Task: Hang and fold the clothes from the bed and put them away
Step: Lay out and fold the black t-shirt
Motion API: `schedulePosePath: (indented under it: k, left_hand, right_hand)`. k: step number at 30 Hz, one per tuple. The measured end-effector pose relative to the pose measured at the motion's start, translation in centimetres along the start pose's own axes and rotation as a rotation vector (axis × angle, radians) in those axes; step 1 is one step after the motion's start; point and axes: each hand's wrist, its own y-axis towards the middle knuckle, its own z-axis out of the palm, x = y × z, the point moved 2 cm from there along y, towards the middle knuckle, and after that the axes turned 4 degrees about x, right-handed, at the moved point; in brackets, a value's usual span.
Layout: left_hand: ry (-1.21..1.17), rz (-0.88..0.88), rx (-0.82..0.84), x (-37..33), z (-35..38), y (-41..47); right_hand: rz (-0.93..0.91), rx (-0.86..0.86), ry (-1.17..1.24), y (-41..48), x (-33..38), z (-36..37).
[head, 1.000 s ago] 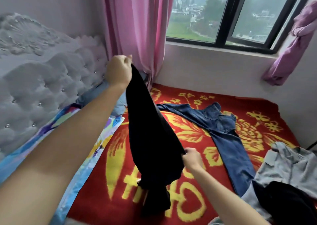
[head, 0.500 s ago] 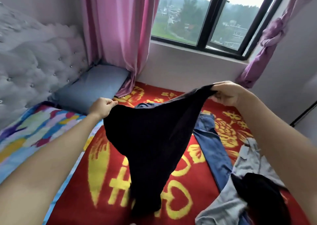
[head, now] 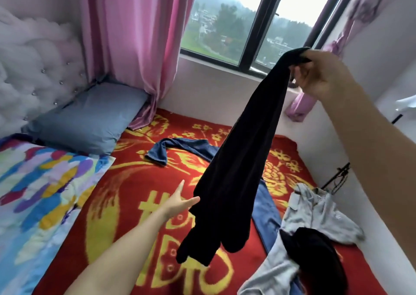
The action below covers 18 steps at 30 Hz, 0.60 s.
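Hanging from the right hand (head: 322, 76), which gripped its top, the long black cloth garment (head: 238, 159) dangled above the middle of the red and yellow blanket (head: 126, 204), with the straight fingers of the left hand (head: 177, 201) touching it.

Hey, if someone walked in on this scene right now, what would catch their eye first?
A black garment dangles mid-frame, gripped at its top by the right hand raised by the window, while the left hand stretches open beside its lower part. Beneath it lies a bright red blanket with yellow patterns, with blue jeans sprawled across it and a grey shirt crumpled at lower right.
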Motion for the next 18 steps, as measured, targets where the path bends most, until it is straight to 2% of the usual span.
schedulePosePath:
  k: [3, 6, 9, 13, 18]
  left_hand:
    - [0.004, 0.009, -0.019, -1.5, 1.7, 1.7]
    - [-0.050, -0.026, 0.053, -2.0, 2.6, 3.0]
    - [-0.160, -0.031, 0.145, -2.0, 4.8, 3.8]
    - [-0.171, -0.008, 0.042, -1.7, 5.4, 3.9]
    - [-0.273, -0.048, -0.182, -1.6, -3.9, 3.3]
  right_hand:
    - [-0.017, -0.054, 0.102, -0.9, 1.1, -1.7]
    - [-0.026, -0.087, 0.249, -1.6, 1.8, -4.3]
    - [-0.060, -0.101, 0.237, -2.1, 1.7, -6.7]
    - [-0.034, -0.223, 0.187, -1.8, 0.2, -11.4]
    - [0.195, -0.524, -0.065, -0.6, -6.2, -21.3]
